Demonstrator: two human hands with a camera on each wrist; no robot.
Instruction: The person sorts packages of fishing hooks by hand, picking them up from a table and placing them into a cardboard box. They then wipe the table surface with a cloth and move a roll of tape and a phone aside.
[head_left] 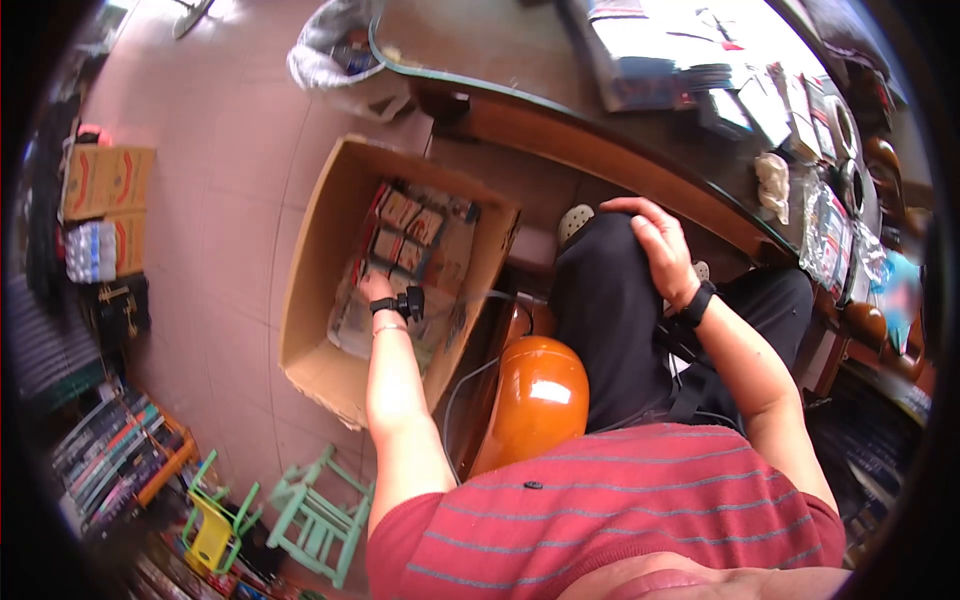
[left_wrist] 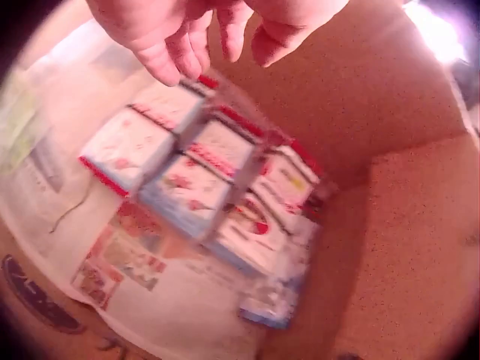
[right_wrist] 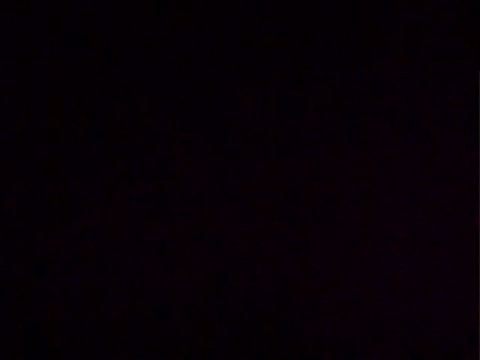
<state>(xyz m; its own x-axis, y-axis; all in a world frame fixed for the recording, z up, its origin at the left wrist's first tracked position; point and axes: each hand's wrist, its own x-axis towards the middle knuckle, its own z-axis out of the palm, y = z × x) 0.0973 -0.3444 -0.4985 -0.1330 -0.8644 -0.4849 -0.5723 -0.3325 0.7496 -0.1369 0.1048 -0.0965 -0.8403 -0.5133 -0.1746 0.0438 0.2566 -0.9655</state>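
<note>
My left hand (head_left: pixel 376 287) reaches down into a cardboard box (head_left: pixel 312 265) on the floor. In the left wrist view its loosely bent fingers (left_wrist: pixel 234 37) hang over printed white packs (left_wrist: pixel 191 187) with red and blue edges, and nothing shows between them. Several of these packs lie side by side in rows on newspaper-like sheets (left_wrist: pixel 187 281) lining the box bottom. The packs look blurred there. My right hand (head_left: pixel 660 245) rests on a knee in dark trousers, fingers fairly straight and holding nothing. The right wrist view is black.
A glass-topped desk (head_left: pixel 500 60) with stacked packs and tape rolls runs along the top right. An orange-brown wooden armrest (head_left: pixel 545 385) stands between the box and my legs. Lower left are a green stool (head_left: pixel 320 515) and a small yellow-green chair (head_left: pixel 210 535).
</note>
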